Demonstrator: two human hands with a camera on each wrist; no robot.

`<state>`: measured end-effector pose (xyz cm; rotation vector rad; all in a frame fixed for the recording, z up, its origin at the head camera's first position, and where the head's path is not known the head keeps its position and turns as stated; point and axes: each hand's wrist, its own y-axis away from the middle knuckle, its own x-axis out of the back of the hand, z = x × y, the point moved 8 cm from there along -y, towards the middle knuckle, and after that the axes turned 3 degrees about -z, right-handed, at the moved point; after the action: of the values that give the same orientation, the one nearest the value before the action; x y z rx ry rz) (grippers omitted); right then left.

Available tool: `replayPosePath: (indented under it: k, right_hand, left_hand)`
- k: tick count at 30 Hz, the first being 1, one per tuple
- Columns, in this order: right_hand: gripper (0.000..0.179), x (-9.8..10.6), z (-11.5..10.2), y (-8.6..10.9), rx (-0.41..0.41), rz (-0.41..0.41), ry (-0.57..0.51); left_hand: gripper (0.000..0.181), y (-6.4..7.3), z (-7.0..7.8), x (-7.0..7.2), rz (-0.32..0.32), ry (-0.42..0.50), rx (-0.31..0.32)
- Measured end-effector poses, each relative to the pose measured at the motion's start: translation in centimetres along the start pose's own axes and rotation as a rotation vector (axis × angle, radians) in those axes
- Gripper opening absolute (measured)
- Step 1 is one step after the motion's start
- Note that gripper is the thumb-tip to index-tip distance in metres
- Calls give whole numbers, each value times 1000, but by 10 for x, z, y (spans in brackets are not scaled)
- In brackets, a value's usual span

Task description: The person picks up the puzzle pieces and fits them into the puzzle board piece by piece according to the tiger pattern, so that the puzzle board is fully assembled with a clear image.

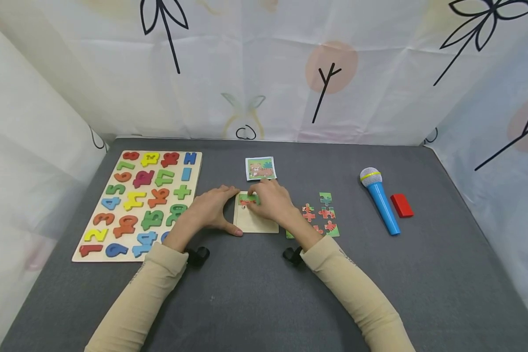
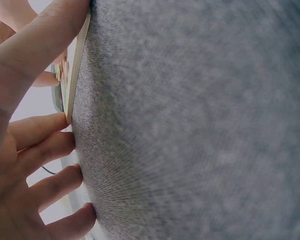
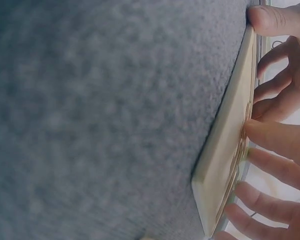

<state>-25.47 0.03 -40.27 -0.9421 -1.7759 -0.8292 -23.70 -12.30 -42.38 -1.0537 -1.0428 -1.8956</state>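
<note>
Fitting jigsaw pieces appears to be the step in hand, judged to be at an early stage. The pale square wooden puzzle tray point(image 1: 256, 226) lies flat on the dark grey cloth-covered table point(image 1: 242, 298), between the two hands. Green and red interlocking jigsaw pieces point(image 1: 248, 198) sit at the tray's far side; their exact number is hidden by the fingers. The near part of the tray is bare.

Left hand point(image 1: 213, 208): fingers spread and nearly straight, thumb at the near left corner, index fingertip at the tray's edge. It appears to brace the tray rather than grasp it.

Right hand point(image 1: 273, 200): fingers loosely bent and apart over the far side, the thumb touching the placed pieces. No piece is seen pinched; whether one lies beneath the fingertips cannot be told.

Loose red and green jigsaw pieces point(image 1: 327, 213) lie right of the tray, some partly covered by the right forearm. A small white-bordered picture card point(image 1: 260, 168) lies just beyond the tray, presumably as reference.

In my judgement, the next move calls for seating the pieces flush, then selecting a loose piece whose edge and print match.
</note>
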Motion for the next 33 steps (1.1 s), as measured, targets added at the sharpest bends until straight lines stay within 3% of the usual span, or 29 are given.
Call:
replayPosePath:
  k: [9,33]
  right_hand:
    - [31,0,4,-2,-39,-1,4]
    - [24,-1,0,-1,-28,-2,-36]
  left_hand:
    - [115,1,0,2,13,-11,-6]
    - [115,0,1,1,2,1,-4]
